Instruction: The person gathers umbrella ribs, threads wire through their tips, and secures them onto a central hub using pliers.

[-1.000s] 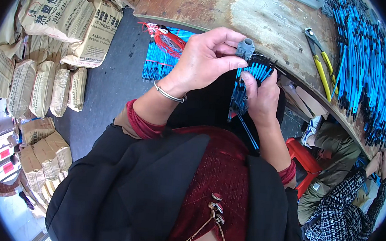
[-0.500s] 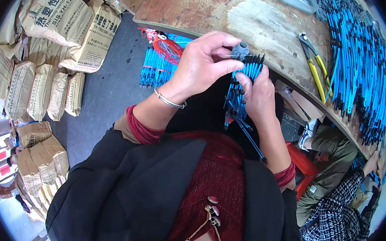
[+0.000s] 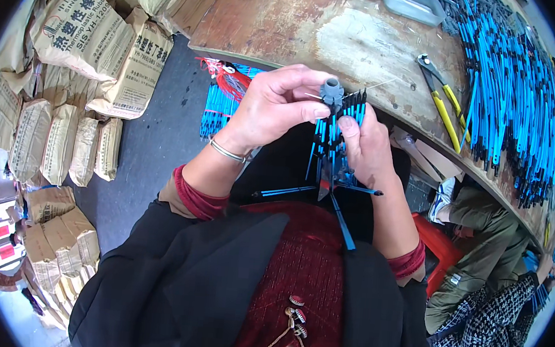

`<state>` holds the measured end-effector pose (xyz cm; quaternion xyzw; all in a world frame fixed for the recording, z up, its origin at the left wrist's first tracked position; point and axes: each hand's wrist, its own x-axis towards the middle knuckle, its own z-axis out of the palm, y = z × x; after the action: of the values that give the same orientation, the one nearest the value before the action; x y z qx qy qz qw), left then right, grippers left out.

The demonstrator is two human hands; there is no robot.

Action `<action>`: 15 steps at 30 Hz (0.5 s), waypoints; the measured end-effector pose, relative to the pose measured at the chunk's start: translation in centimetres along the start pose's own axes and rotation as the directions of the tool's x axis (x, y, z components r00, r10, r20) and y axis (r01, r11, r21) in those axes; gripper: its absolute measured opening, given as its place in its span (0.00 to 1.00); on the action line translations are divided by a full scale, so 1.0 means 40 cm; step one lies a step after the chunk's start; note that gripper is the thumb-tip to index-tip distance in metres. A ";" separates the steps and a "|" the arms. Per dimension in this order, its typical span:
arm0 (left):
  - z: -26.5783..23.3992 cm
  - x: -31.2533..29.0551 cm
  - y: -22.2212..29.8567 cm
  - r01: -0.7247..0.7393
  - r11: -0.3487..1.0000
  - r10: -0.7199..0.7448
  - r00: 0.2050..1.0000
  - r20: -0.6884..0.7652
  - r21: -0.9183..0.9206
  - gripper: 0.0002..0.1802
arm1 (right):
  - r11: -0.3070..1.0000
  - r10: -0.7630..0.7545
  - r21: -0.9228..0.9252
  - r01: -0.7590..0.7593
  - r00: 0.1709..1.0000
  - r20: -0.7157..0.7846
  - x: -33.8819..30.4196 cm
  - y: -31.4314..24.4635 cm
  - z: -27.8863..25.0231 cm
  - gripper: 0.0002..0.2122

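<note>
I have the left hand (image 3: 263, 110) pinching the grey hub (image 3: 331, 93), some blue ribs (image 3: 341, 219) seemingly fitted; the right hand (image 3: 371, 147) clasps more, likely unfitted.

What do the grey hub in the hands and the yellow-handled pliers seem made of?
Grey hub: probably moulded plastic, matte, judging by its even, dull colour. Pliers: head likely metal, grey and slightly shiny; smooth yellow grips suggest plastic or rubber.

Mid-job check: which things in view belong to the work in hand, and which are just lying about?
In the work:
grey hub, at the left hand
blue-and-black rods, held by the right hand
similar rod pile, probably

Apparently lying about:
yellow-handled pliers on the bench
clear plastic tray
brown paper sacks
</note>
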<state>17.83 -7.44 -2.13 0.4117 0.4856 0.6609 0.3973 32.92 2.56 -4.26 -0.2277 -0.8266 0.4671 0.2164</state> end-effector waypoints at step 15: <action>-0.036 0.012 0.030 -0.048 0.991 0.027 0.985 0.168 0.123 0.21 | 0.941 -0.029 0.337 -0.040 0.980 0.196 -0.006 0.000 0.005 0.15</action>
<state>16.16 -7.70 -1.17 0.4988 0.4840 0.5994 0.3971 33.00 2.30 -4.39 -0.1418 -0.7506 0.6233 0.1676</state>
